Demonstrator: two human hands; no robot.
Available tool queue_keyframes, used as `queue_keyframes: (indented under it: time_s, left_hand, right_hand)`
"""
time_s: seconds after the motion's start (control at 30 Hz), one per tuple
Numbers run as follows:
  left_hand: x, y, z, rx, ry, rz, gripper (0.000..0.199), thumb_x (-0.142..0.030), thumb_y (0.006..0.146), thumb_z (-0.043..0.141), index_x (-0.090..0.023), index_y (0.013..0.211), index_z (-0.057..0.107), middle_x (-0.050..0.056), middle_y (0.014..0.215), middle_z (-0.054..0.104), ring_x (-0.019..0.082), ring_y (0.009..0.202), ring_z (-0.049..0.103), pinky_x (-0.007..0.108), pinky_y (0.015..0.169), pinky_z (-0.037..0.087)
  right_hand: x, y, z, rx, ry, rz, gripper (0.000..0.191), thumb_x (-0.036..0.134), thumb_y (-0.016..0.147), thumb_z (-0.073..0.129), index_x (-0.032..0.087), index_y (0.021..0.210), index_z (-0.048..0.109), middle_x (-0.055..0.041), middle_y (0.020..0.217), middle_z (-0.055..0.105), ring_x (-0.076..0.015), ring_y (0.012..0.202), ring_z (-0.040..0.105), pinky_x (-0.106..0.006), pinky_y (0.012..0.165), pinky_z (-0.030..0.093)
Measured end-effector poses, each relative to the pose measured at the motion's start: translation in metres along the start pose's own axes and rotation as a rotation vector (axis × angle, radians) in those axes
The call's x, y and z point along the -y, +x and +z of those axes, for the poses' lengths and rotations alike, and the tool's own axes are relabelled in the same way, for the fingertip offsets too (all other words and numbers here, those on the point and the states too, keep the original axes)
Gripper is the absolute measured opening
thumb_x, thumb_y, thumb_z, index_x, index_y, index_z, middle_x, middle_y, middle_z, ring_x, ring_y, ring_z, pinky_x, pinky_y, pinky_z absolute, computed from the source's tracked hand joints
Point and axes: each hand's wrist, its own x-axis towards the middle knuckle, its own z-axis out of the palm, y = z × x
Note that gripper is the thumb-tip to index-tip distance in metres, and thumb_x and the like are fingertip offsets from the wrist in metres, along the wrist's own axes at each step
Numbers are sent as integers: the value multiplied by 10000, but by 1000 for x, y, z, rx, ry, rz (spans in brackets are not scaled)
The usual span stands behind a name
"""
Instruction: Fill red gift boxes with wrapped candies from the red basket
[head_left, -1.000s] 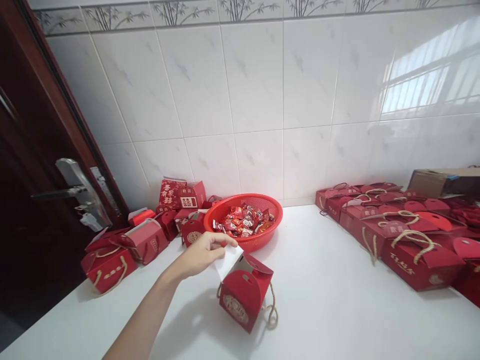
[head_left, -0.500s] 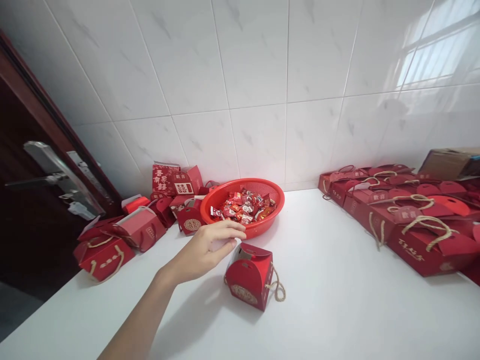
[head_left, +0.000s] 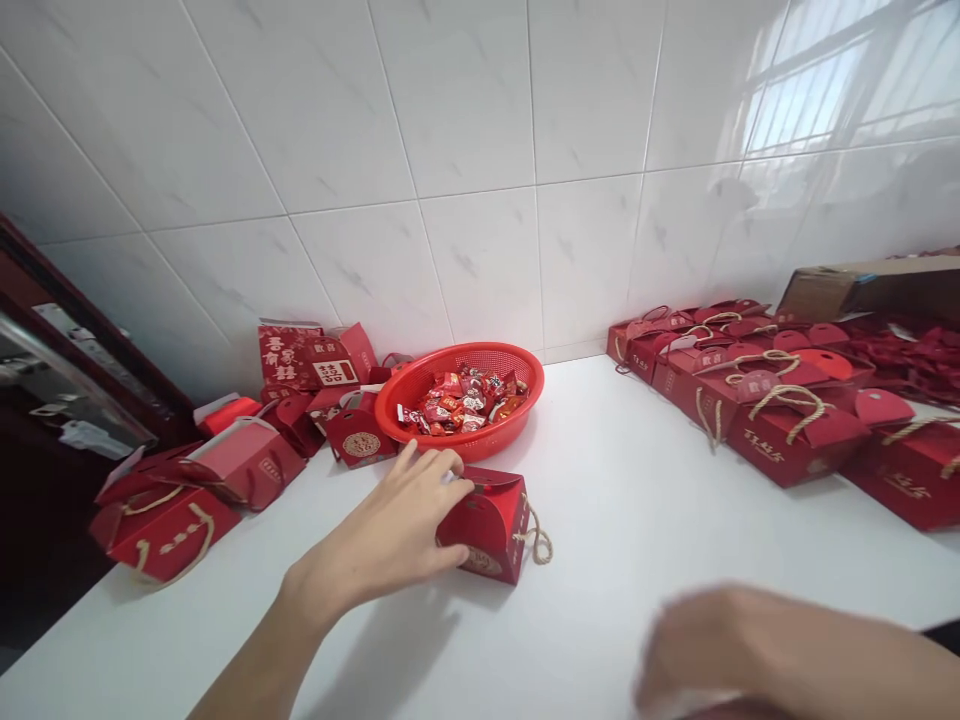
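Note:
One small red gift box (head_left: 495,520) with gold print and a rope handle stands upright on the white table, just in front of the candy basket. My left hand (head_left: 420,510) grips its left end, thumb at the front and fingers curled over the top. A red plastic basket (head_left: 491,445) holds wrapped candies (head_left: 472,400). At the lower right, my right hand (head_left: 705,640) is smeared by motion, its fingers indistinct. Something dark red shows beneath it, mostly cut off by the frame's bottom edge.
Several red boxes (head_left: 255,460) lie in a group at the left, beside a dark door. More boxes stand in rows (head_left: 795,440) at the right. Behind these is a cardboard box (head_left: 825,290). A tiled wall (head_left: 487,260) backs the table.
My left hand has moved from beside the red box's top to around its left end. My right hand has come into view at the lower right. The view has shifted right.

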Motion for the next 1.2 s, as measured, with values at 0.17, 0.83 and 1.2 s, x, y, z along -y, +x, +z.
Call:
queue_keyframes:
  time_s: [0.17, 0.83, 1.2]
  left_hand:
    - [6, 1, 0, 31, -103, -22, 89, -130, 791, 604, -201, 738, 596, 25, 941, 594, 227, 945, 558, 335, 827, 440]
    - [14, 4, 21, 37, -362, -50, 195, -344, 917, 518, -229, 929, 675, 50, 1193, 586, 188, 828, 640, 296, 714, 509]
    - [10, -2, 27, 136, -301, -121, 543, -519, 934, 501, -275, 1419, 486, 119, 1535, 429, 343, 1389, 427, 442, 1012, 460]
  right_hand:
    - [0, 106, -36, -299, -91, -297, 365, 113, 937, 427, 236, 1154, 693, -122, 1362, 558, -226, 1132, 610, -367, 938, 515]
    - [-17, 166, -62, -234, 125, 12, 365, 338, 768, 725, 181, 1092, 664, -82, 1084, 670, -209, 908, 630, -294, 710, 481]
    - [-37, 153, -76, 84, -50, 169, 987, 416, 651, 812, 245, 1518, 370, -128, 1187, 676, -276, 979, 662, -320, 763, 485]
